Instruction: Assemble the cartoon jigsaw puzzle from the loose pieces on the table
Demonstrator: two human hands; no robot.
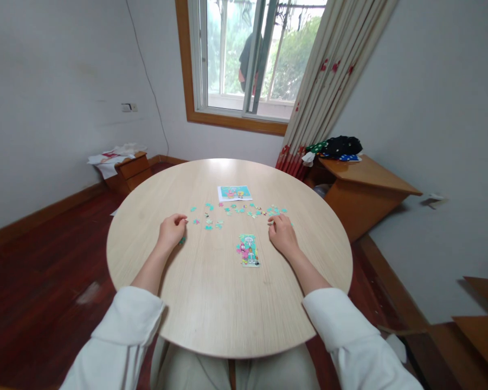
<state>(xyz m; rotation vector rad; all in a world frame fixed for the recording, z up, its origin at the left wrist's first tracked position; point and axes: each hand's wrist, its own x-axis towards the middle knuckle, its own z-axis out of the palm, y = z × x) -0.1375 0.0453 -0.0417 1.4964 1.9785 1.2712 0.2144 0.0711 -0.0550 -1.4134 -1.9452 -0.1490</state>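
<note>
My left hand [172,229] rests on the left side of the round table, its fingers curled and close together. Whatever they may hold is hidden, and a teal puzzle piece [182,240] lies beside its wrist side. Over on the right, my right hand [283,234] has bent, slightly parted fingers at the teal puzzle pieces [273,210]; I see none lifted. Between the hands and nearer to me lies a partly joined puzzle [249,250] with cartoon figures, pink at its left. Loose puzzle pieces [209,221] are scattered beyond it.
A printed reference picture [235,193] lies flat beyond the pieces on the round table [211,303]. Behind the table are a window [260,59] and a curtain [321,81]. Wooden cabinets stand at left [133,170] and right [361,189], with cloths on them.
</note>
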